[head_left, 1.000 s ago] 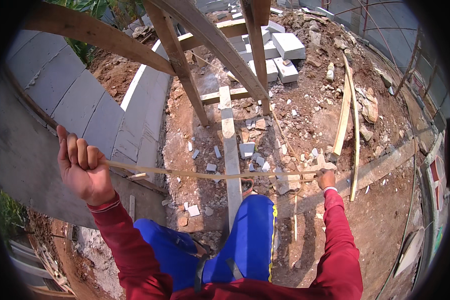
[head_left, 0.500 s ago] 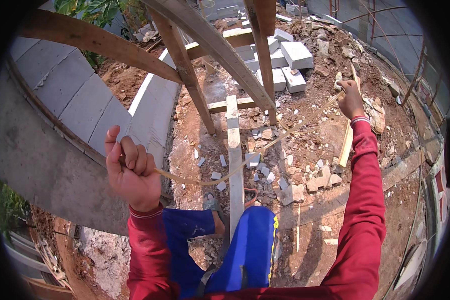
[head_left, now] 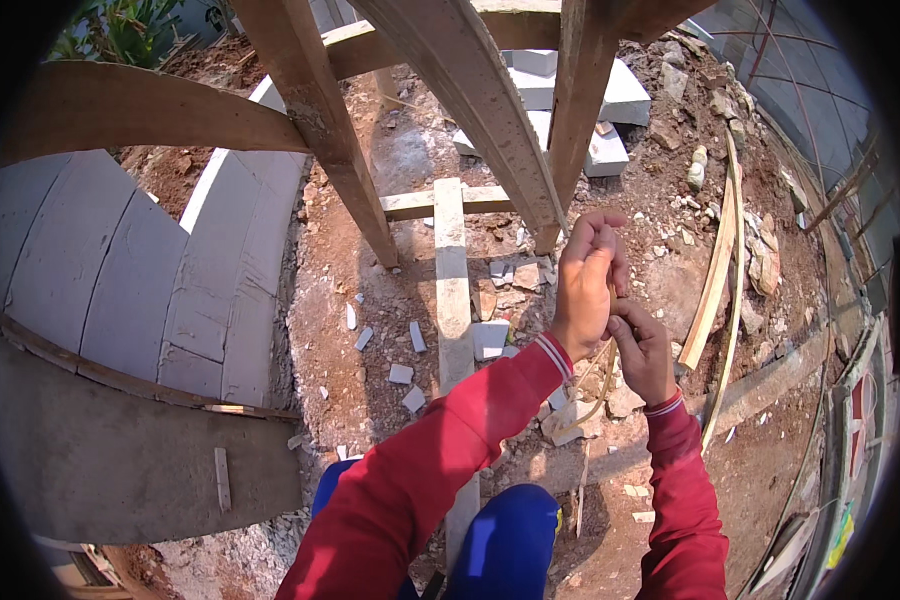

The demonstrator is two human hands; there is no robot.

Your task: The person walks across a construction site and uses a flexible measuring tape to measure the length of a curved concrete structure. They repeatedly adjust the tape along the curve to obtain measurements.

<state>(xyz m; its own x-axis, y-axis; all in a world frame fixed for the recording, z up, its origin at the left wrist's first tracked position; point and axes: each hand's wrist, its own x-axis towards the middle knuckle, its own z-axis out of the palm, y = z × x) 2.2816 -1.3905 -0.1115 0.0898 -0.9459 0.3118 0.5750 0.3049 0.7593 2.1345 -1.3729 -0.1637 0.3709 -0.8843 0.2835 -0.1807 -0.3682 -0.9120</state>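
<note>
My left hand (head_left: 582, 300) and my right hand (head_left: 644, 350) are together right of centre, touching each other. A thin tan flexible strip (head_left: 602, 395) hangs from them in a loop above the rubble. My right hand has its thumb and fingers closed on the strip, against the lower palm side of my left hand. The fingers of my left hand are curled, and the strip runs up into that hand; its end there is hidden. Just beyond my left hand stands a timber post (head_left: 575, 130), with a slanting board (head_left: 470, 100) meeting it low down.
A wooden plank (head_left: 450, 270) runs forward from my knees to a crosspiece (head_left: 485, 201). At the left is a low wall of pale blocks (head_left: 120, 270). White blocks (head_left: 625, 95) lie beyond the posts. Long wood strips (head_left: 715, 270) and stones (head_left: 765, 255) lie at the right.
My left hand has moved from the far left across to my right hand, which has come back nearer to me. The strip, stretched between them before, now hangs in a loop. My view has shifted.
</note>
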